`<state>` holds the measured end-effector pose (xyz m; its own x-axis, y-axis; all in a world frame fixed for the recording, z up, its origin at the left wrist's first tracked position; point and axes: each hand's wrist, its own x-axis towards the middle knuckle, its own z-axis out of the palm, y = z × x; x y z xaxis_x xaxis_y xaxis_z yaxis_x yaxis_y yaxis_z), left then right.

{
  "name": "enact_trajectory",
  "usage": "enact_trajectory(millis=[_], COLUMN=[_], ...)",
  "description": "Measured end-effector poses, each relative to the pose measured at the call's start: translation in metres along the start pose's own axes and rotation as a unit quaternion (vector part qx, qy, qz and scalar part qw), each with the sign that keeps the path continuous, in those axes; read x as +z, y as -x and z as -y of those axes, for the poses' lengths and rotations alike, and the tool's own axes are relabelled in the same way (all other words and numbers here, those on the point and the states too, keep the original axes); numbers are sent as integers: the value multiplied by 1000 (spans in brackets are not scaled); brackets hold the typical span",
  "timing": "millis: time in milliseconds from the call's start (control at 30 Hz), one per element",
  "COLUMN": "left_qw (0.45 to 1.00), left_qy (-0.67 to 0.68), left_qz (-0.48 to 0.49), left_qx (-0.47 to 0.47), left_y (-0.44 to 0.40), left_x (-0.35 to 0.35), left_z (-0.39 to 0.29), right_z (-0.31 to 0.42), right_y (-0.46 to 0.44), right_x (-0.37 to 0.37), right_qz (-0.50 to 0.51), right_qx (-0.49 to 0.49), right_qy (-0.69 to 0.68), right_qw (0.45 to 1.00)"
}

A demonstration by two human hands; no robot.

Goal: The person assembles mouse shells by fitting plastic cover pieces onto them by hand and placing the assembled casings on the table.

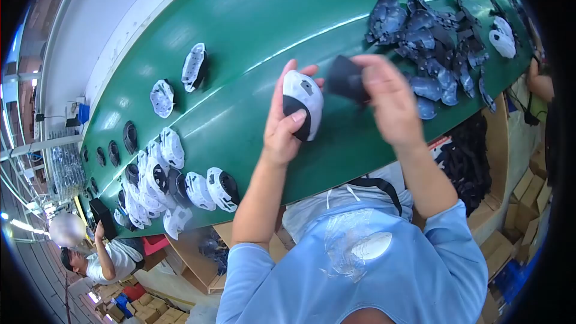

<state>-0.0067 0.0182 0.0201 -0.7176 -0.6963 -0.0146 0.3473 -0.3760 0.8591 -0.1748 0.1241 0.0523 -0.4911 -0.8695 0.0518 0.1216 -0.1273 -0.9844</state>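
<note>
the left hand [281,132] grips a white-and-black plastic shell [310,105]. the right hand [390,97] holds a blurred black piece [346,80] in its fingers.

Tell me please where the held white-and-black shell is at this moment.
In the head view, the shell is near the middle, in the left hand, just left of the dark piece in the right hand.
</note>
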Motion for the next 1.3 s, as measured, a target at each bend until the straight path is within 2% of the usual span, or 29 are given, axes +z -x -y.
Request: enact_trajectory(millis=[33, 100, 133, 200, 300, 467, 567, 600, 633, 700, 867, 1033, 1067, 1133, 1200, 1233, 1267, 1300], left_qw=[999, 996, 995, 992, 984, 967, 964, 954, 954, 956, 929, 898, 895, 922, 941, 969, 986, 989], left_qy=[29, 46, -3, -34, -113, -190, -173, -201, -199, -191, -274, -334, -327, -267, -240, -172, -58, 55], left_qz=[-32, -66, -35, -67, -53, -45, -67, -73, -74, -72, -66, -67, -75, -89, -81, -110, -90, -69], left_qx=[27, 38, 96, 103, 129, 163, 190, 211, 211, 209, 240, 278, 295, 264, 226, 140, 129, 118], left_y=[0, 3, 2, 1, 5, 4, 3, 3, 3, 3, 4, 0, -1, -1, -1, 2, -2, -7], left_x=[2, 0, -4, -3, -13, -28, -25, -20, -23, -27, -29, -32, -30, -25, -25, -21, -24, -27], left_z=[13, 24, 28, 34, 38, 45, 43, 38, 40, 45, 48, 47, 49, 46, 40, 31, 33, 33], right_z=[-9, -40, -45, -51, -71, -57, -54, -51, -49, -47, -63, -61, -62, -68, -70, -69, -67, -70], right_y=[-2, -12, -11, -13, -12, -15, -19, -16, -18, -21, -11, 1, 1, 12, 17, 17, 14, 14], right_x=[19, 48, 54, 59, 53, 42, 35, 41, 41, 34, 42, 47, 46, 53, 48, 46, 41, 40], right_qz=[28, 21, 8, -23, -35, 52, -16, -54, -41, 47, 38, 43, 49, 70, 110, 130, 161, 117], right_qx=[55, -126, -189, -314, -377, -380, -320, -227, -216, -292, -270, -264, -267, -266, -256, -249, -275, -271], right_qy=[0, 71, 120, 218, 236, 275, 159, 3, 1, 172, 148, 196, 208, 231, 320, 362, 413, 350], right_qw=[998, 989, 975, 924, 895, 881, 934, 972, 975, 940, 951, 943, 940, 934, 905, 889, 853, 889])
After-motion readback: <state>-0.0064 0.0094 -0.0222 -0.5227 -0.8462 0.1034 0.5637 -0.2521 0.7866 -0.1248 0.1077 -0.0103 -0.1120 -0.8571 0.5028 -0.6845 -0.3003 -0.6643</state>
